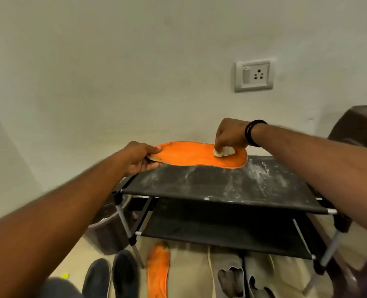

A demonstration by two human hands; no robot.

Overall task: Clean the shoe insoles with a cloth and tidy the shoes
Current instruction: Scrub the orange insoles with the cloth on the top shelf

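The left hand [142, 159] pinches the insole [199, 155] so it stays put while the right hand [229, 136] rubs, fingers curled round the cloth [223, 152].

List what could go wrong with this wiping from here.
1. The orange insole overhangs the rack's top shelf; the left hand only pinches one end, so it may slip.
2. The shelf looks dusty; the underside may pick that up.
3. The right hand holds a small cloth; coverage may be patchy.

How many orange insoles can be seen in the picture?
2. One insole lies on the rack's top shelf, held by the left hand and wiped by the right hand. The other lies on the floor. More may be hidden.
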